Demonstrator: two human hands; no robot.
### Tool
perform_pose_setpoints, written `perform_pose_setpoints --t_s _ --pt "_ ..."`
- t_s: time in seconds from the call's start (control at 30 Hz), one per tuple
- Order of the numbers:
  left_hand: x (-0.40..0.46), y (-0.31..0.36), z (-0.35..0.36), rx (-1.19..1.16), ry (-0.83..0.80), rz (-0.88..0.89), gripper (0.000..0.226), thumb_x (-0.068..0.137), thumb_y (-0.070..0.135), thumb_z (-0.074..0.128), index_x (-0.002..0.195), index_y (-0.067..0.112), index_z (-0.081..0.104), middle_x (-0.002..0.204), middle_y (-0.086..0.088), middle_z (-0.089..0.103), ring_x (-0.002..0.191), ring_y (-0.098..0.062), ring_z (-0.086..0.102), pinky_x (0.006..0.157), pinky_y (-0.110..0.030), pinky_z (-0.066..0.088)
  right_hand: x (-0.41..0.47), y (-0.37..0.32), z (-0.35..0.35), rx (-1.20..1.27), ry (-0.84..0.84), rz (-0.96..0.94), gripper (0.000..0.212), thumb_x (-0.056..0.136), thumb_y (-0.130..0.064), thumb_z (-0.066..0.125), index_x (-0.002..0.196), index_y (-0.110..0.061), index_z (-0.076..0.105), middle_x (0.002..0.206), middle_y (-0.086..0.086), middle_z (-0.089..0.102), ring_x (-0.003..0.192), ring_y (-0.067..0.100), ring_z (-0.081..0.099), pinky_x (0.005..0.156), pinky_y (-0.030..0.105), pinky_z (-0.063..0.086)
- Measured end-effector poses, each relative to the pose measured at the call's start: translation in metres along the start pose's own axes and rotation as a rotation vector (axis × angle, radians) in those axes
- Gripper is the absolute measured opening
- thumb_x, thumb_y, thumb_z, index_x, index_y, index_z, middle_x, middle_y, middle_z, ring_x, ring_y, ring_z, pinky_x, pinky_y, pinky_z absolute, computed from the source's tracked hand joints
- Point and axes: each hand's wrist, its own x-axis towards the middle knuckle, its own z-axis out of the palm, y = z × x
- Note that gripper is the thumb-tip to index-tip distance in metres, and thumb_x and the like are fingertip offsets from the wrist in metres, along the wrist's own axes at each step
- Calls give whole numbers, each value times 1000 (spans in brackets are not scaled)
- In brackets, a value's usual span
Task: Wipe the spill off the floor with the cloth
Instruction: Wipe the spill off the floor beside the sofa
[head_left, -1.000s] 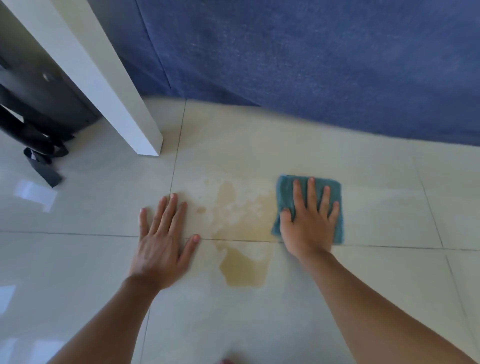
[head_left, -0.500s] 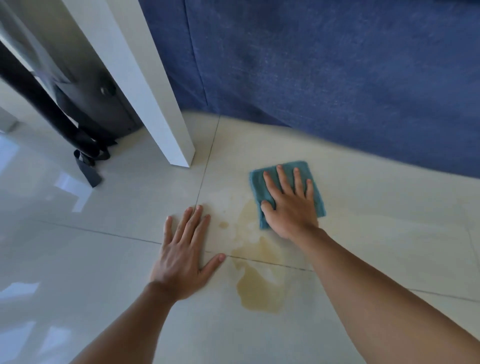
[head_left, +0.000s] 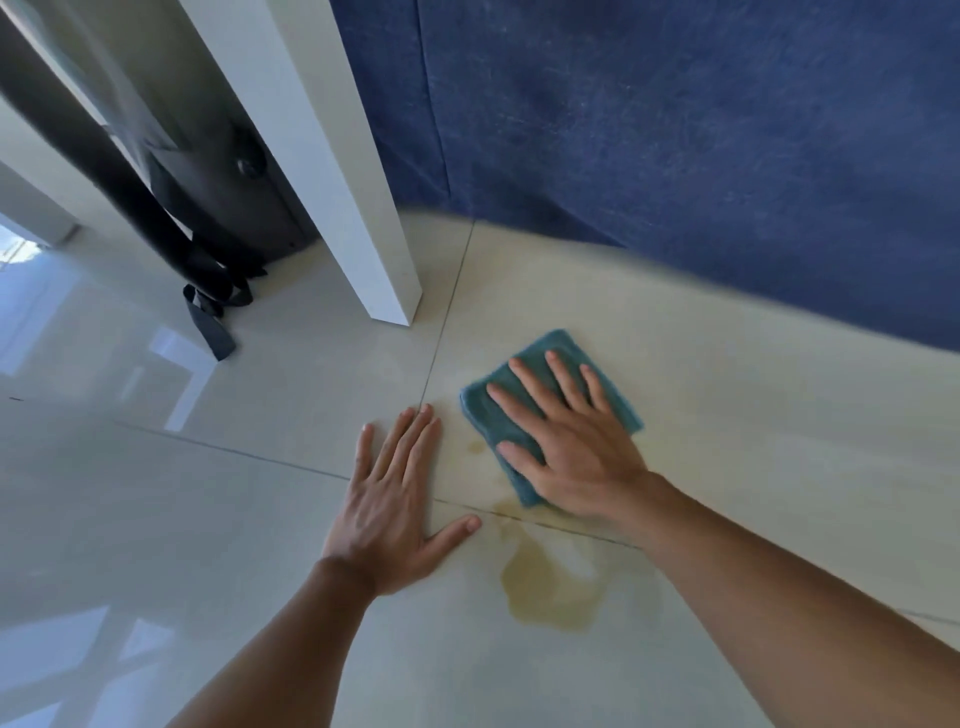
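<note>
A folded teal cloth (head_left: 493, 415) lies flat on the pale tiled floor (head_left: 727, 415). My right hand (head_left: 571, 447) presses on it, palm down, fingers spread, covering most of it. A yellowish-brown spill (head_left: 550, 587) stays on the tile nearer to me, below the grout line, with a small spot (head_left: 475, 447) just left of the cloth. My left hand (head_left: 395, 499) rests flat on the floor left of the spill, fingers apart, holding nothing.
A white furniture leg (head_left: 363, 234) stands on the floor just beyond my hands. A dark bag with a strap (head_left: 208, 317) lies behind it at left. Blue fabric (head_left: 675, 156) rises along the far side. Glossy tiles reflect light at left.
My right hand has slid the cloth leftward across the upper part of the spill, which now looks mostly wiped. My left hand has stayed planted. The view has shifted.
</note>
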Motion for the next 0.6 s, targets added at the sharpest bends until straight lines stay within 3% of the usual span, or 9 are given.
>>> perform_pose_setpoints --t_s 0.1,0.23,0.33,0.43,0.6 --pt "0 1 -1 19 -24 -8 108 83 82 35 157 7 13 167 -5 9 154 -18 -1 122 -57 9 -1 38 -5 -42 0 -7 61 98 -57 19 158 -45 13 170 -12 8 157 25 1 125 51 2" --pt "1 0 -2 42 -34 3 107 84 82 32 158 8 9 167 -5 5 154 -18 -5 122 -57 7 51 22 -13 14 15 262 66 95 -62 11 158 -43 3 171 -8 -6 155 29 -13 123 54 -8" --pt "1 0 -1 15 -26 -9 112 81 85 33 158 8 9 167 -5 6 154 -17 -3 122 -56 7 25 -22 0 43 3 103 64 98 -62 15 159 -43 5 171 -7 -5 155 31 -14 123 56 -7" --pt "2 0 -1 9 -20 -14 117 78 87 35 156 3 13 166 -9 10 154 -18 2 121 -56 8 -20 -8 5 20 -9 -26 60 100 -60 22 158 -45 14 170 -9 7 157 29 -1 124 55 3" --pt "2 0 -2 69 -56 -9 117 78 88 32 157 4 12 167 -9 4 154 -19 -4 122 -56 5 29 10 -4 7 -7 231 65 97 -64 12 158 -43 4 171 -7 -7 155 30 -13 123 54 -9"
